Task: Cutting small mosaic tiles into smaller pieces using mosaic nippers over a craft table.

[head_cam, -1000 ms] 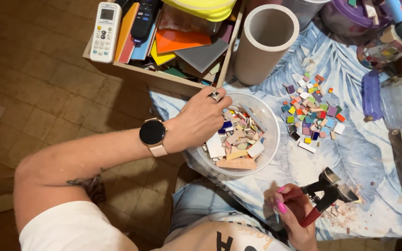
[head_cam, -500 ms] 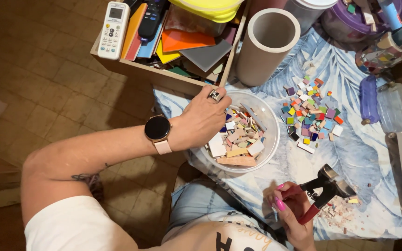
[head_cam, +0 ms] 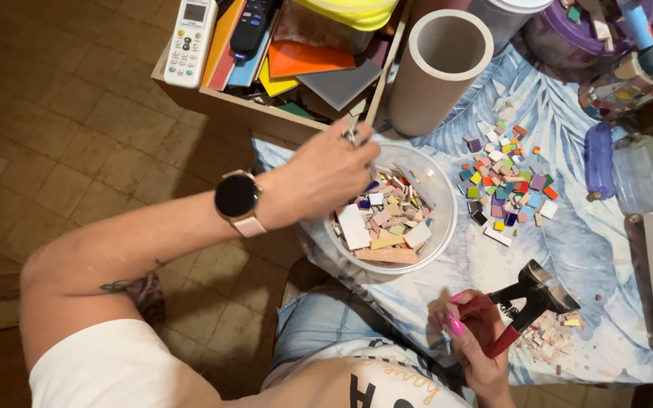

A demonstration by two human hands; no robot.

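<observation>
Over the bowl (head_cam: pixel 440 227), left hand (head_cam: pixel 326 174) dips, fingers curled.

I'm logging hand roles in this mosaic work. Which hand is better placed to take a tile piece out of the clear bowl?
Left. The left hand already reaches into the clear bowl, fingers among the tile pieces. The right hand is off to the side, gripping the red-handled nippers.

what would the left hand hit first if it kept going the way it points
Probably the tile pieces in the bowl: the left hand already reaches over its rim, fingers angled down into them, though depth is unclear.
</observation>
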